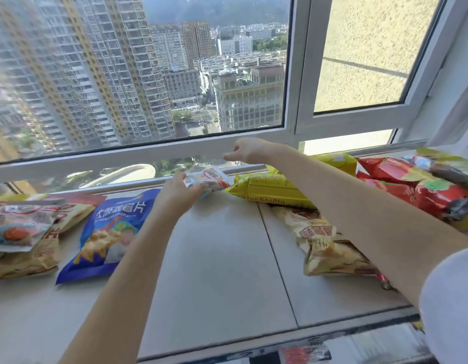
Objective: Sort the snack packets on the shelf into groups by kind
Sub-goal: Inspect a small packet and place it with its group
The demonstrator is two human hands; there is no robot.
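My left hand grips a small white-and-red snack packet at the windowsill's back edge, beside the yellow packet. My right hand hovers above, fingers loosely curled, holding nothing. Next, I judge, it joins the matching packet at the left end.

Bright daylight through the window, wide-angle bending and blur at edges.
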